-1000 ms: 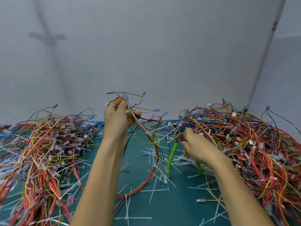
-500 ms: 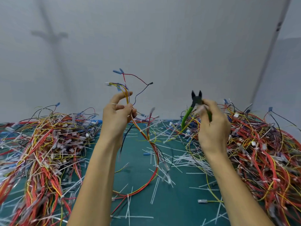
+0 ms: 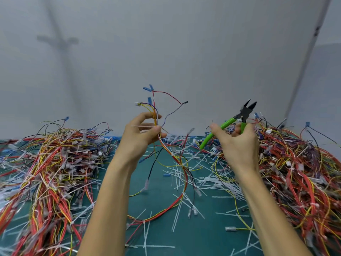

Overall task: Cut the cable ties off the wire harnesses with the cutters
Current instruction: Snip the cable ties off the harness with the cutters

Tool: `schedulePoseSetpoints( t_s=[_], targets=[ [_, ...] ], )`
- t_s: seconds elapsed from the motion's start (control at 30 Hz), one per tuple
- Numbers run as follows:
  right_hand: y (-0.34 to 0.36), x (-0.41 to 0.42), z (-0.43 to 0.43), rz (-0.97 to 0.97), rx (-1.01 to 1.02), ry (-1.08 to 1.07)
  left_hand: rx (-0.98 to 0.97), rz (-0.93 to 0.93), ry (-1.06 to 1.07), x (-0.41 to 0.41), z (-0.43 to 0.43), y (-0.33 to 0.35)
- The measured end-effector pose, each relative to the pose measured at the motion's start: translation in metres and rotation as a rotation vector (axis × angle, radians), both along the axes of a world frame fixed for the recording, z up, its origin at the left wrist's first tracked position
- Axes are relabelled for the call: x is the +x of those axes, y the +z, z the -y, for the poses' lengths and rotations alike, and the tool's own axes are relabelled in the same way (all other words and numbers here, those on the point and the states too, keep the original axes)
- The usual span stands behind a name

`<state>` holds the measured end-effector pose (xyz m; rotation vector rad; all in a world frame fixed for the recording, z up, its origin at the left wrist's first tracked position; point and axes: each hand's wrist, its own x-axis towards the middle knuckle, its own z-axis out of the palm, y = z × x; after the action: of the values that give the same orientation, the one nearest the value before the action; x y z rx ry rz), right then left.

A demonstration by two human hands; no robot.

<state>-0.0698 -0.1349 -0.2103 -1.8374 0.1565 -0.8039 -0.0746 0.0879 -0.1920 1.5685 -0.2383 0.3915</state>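
1 wire harness (image 3: 173, 156) is held up above the middle of the tabletop (image 3: 203, 237), its upper end pinched between the thumb and curled fingers of the left hand (image 3: 142, 137), its lower length hanging in a loop down to the surface. The raised hold is judged to serve 2 ends: the wires are drawn apart by their own weight, and each tie is brought clear of the clutter below. 1 white cable tie (image 3: 144, 127) is seen projecting sideways at the fingertips (presumably the next to be cut). The cutters (image 3: 238, 118) are gripped by their green handles in the right hand (image 3: 238, 143), fingers curled round them, near the harness but apart from it; the black jaws stand parted and point upward, so no cut is yet in hand. Cut tie tails (image 3: 177, 182) are strewn over the green tabletop beneath. The harness is flanked by 2 heaps of wiring, the left heap (image 3: 55, 159) and the right heap (image 3: 299, 163); which is finished stock cannot be told. A pale wall (image 3: 184, 52) closes the scene behind.
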Motion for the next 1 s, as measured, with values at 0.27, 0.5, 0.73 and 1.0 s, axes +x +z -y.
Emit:
schedulePoseSetpoints(
  t_s=[0.27,0.5,0.73,1.0],
  targets=[
    [0.019,-0.010,-0.006,0.066,0.064,0.306,0.007,-0.003,-0.038,-0.004,0.005,0.003],
    [0.032,-0.015,-0.006,0.155,0.008,0.381,-0.272,-0.141,-0.257,-0.003,0.006,0.003],
    [0.047,-0.029,-0.006,0.227,-0.010,0.436,-0.471,-0.224,-0.344,0.004,0.014,-0.001],
    [0.047,-0.037,-0.019,0.132,-0.177,0.518,-0.602,-0.268,-0.346,0.007,0.025,-0.001]
  ],
)
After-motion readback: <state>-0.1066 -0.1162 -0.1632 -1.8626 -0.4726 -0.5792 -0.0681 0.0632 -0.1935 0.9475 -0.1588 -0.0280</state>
